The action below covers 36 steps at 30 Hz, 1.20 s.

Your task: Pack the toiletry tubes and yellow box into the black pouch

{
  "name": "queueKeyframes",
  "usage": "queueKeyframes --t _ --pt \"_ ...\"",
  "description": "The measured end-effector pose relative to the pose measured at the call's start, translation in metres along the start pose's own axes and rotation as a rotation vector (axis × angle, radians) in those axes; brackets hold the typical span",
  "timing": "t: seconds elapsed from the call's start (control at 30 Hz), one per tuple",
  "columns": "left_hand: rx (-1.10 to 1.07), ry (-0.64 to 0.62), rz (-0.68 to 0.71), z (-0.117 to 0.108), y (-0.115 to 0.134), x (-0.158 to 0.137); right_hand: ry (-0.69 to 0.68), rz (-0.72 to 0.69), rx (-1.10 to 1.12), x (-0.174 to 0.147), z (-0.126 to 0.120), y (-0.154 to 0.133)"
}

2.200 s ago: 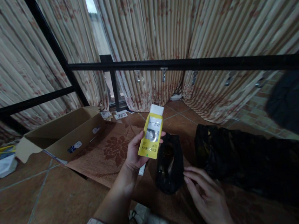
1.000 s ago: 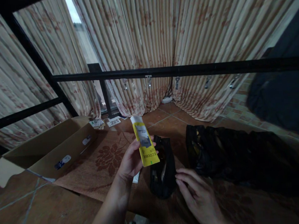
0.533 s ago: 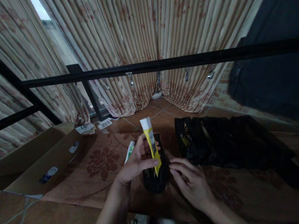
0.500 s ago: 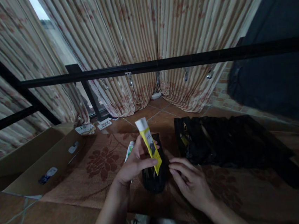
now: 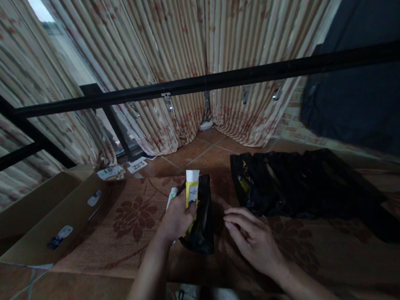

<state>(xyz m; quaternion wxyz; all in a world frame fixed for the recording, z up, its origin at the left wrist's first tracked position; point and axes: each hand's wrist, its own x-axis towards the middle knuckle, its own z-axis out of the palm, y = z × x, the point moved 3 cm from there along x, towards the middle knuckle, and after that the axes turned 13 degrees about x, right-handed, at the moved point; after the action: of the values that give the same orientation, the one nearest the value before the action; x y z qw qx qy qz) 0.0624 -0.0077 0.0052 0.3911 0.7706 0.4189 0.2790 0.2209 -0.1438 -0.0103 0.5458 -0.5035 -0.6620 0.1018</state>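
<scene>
As framed from the head camera, seated on a floor rug:

Left hand (image 5: 176, 218): fingers clenched round a yellow sachet (image 5: 191, 188), white top edge up.
Sachet axis: long axis near upright, tilted slightly; lower part hidden behind fingers and pouch rim.
Sachet vs pouch: lower end at the mouth of a small black pouch (image 5: 200, 220); touching the rim or just beside it, cannot tell which; how far inside, cannot tell.
Pouch: upright on the patterned rug (image 5: 136, 217), between the two hands.
Right hand (image 5: 254, 241): fingers loosely curled, released, holding nothing; fingertips just beside the pouch's right edge, apart from it.
Nearer hand: left, already on the sachet; right only near the pouch.
Key relation: sachet directly above the pouch opening, axis roughly in line with the pouch's length.
Behind left hand: white-and-green tube (image 5: 171, 197) flat on the rug, partly hidden.
Right of pouch: large black plastic bag (image 5: 295, 183), spread on the rug, mouth toward the pouch.
Far left: open cardboard box (image 5: 50, 216) on the tiled floor.
Background: black metal rail (image 5: 214, 79), striped curtains (image 5: 176, 53).
</scene>
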Motion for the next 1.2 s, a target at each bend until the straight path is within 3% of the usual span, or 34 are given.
queueKeyframes --t 0.17,0.43,0.67,0.8,1.2 --pt "0.251 -0.016 0.044 0.0029 0.0073 0.0009 -0.021 0.013 0.016 -0.0003 0.0015 0.0014" --pt "0.078 0.053 -0.001 0.0048 0.0007 0.0039 -0.023 0.009 0.012 0.0019 0.0012 0.0002" --pt "0.266 -0.026 0.014 0.0034 0.0041 0.0012 -0.034 0.026 0.038 0.0016 0.0011 0.0002" --pt "0.478 -0.069 -0.001 0.0043 0.0048 -0.0006 -0.036 0.039 0.036 0.0012 0.0014 0.0013" --pt "0.734 0.006 0.060 0.0038 -0.0008 -0.0014 -0.058 0.036 0.046 -0.0003 0.0026 0.0017"
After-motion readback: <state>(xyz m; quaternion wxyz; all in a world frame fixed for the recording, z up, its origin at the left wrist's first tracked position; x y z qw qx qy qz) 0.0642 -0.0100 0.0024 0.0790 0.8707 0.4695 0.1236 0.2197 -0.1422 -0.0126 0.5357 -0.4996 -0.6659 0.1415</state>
